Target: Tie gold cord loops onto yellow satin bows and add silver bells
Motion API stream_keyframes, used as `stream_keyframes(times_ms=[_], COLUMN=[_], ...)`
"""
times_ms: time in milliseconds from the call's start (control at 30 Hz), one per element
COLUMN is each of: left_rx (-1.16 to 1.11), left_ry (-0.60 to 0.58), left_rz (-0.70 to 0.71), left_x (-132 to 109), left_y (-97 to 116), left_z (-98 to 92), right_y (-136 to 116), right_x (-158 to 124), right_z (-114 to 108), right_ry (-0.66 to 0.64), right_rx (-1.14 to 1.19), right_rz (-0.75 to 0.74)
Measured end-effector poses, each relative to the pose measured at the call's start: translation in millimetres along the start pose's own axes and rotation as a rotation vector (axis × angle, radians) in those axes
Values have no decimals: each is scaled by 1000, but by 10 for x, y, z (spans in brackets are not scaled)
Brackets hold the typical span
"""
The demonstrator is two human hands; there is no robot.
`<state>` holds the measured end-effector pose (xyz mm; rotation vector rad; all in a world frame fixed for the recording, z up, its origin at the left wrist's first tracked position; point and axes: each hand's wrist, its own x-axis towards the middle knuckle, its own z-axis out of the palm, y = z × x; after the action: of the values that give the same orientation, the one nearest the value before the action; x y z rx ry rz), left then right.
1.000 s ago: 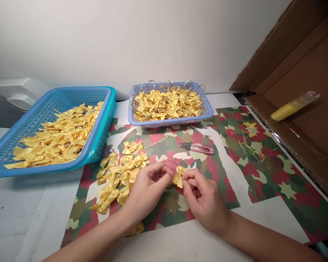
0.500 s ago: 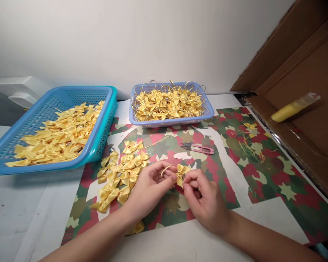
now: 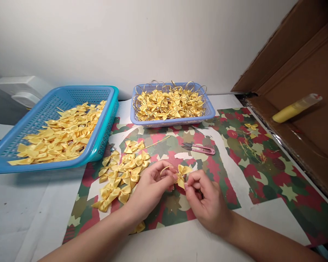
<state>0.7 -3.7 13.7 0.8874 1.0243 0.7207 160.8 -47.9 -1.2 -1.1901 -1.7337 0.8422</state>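
Observation:
Between my two hands is a yellow satin ribbon bow (image 3: 182, 171), with a small dark or shiny bit near its middle. My left hand (image 3: 160, 180) pinches the bow's left side between thumb and fingers, and a thin gold cord (image 3: 165, 168) curves up over those fingers. My right hand (image 3: 203, 194) is closed in a pinch at the bow's lower right edge; what its fingertips grip is too small to make out. Left of my left hand lies a cluster of loose yellow bows (image 3: 125, 174), one of them with a straight gold cord (image 3: 155, 142) beside it.
Pink thread snips (image 3: 199, 148) lie beyond my hands on the patterned paper (image 3: 175, 218). A blue basket (image 3: 51, 163) at left and a lilac basket (image 3: 175, 120) at back hold many bows. At right are thread scraps (image 3: 253, 149), a yellow tube (image 3: 295, 108) and a cardboard box (image 3: 297, 54).
The view has shifted very slightly. Both hands stay closed at the bow, with the right fingertips moved a touch and the cord loop over the left fingers slightly rounder.

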Motion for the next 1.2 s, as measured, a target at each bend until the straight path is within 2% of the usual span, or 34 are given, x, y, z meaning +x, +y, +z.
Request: stream_keyframes(times_ms=[333, 533, 933, 1200], left_rx=[-6, 12, 39, 44], left_ry=[-11, 45, 42, 86], left_rz=[10, -6, -4, -72], left_x=[6, 9, -2, -1], left_y=[-30, -28, -5, 12], left_z=[-25, -17, -19, -7], right_y=[14, 15, 17, 13], right_x=[3, -1, 3, 12], right_z=[0, 5, -2, -4], right_ry=[4, 11, 16, 10], right_rx=[21, 15, 32, 47], right_rz=[-13, -16, -3, 4])
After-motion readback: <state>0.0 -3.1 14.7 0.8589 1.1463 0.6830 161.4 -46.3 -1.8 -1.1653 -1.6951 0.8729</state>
